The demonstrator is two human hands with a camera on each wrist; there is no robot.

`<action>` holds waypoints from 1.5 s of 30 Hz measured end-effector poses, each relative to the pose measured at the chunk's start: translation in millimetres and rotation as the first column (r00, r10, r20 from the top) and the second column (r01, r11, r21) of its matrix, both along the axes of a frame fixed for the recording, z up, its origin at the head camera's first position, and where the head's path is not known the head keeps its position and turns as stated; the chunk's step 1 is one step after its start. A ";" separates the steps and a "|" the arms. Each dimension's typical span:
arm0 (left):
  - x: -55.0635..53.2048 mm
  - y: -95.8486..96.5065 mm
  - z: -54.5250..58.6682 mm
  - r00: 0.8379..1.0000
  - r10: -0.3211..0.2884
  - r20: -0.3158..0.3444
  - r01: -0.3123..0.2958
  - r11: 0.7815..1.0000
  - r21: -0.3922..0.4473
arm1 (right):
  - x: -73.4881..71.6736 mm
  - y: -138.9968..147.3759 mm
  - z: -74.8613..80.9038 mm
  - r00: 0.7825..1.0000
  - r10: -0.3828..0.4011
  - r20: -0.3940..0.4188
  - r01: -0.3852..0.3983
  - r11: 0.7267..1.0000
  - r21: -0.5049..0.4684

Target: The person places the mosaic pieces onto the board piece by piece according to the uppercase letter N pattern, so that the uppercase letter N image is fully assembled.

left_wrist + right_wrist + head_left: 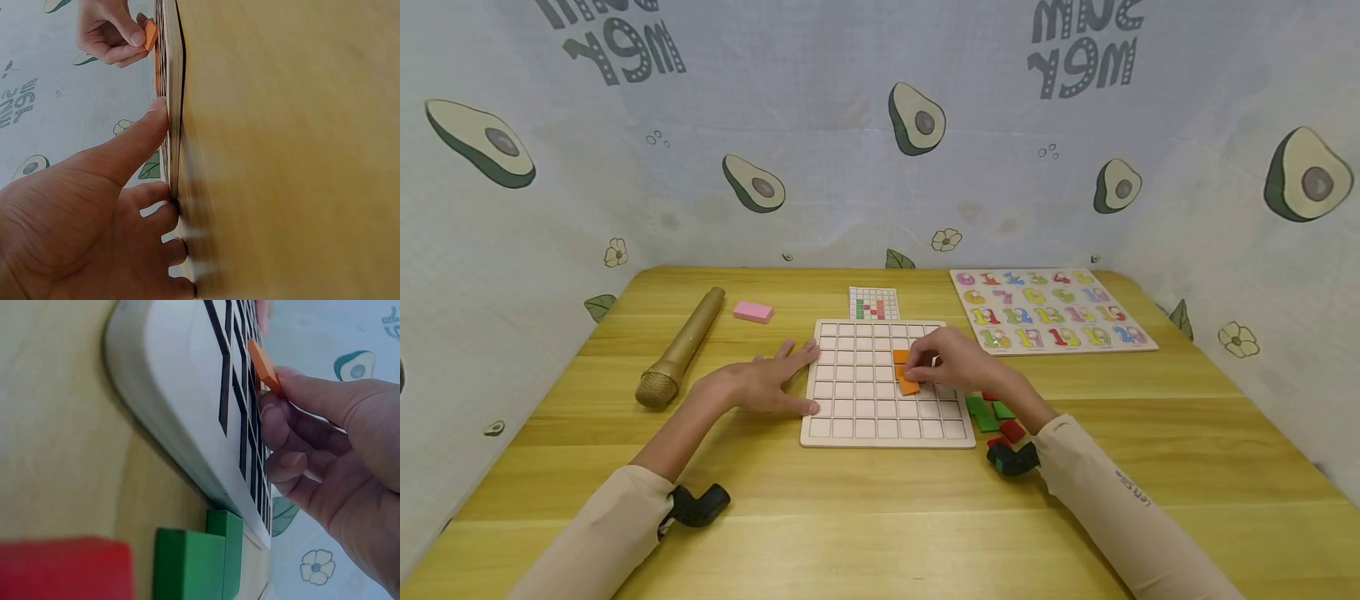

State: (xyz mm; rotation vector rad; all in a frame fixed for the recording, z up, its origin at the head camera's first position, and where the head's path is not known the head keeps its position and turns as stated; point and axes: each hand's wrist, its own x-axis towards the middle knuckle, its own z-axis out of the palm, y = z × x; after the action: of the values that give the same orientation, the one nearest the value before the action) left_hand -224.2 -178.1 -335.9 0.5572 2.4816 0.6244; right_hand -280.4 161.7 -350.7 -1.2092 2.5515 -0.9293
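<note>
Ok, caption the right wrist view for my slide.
Right hand pinches orange tile over gridded board; green tiles and red tile nearby.

Table bears microphone, block, card, board, tiles, puzzle.

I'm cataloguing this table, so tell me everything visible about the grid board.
The grid board is pale, roughly square and looks wooden, with rounded corners and dark lines marking rows of small squares. It lies flat on the table. The left grip touches its left edge; orange tiles lie right of its middle, where the right grip pinches another. Most squares are bare.
</note>
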 end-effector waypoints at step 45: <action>0.8 -3.6 -1.8 1.000 0.003 0.003 -0.003 1.000 -0.014 | 1.9 1.6 -1.0 0.993 0.077 0.086 -0.072 0.995 -0.067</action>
State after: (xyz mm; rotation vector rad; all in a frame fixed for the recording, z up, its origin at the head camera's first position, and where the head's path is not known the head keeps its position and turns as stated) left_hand -223.5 -181.7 -337.7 0.5471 2.4830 0.6075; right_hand -278.5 163.3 -351.8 -1.2423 2.4082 -1.0312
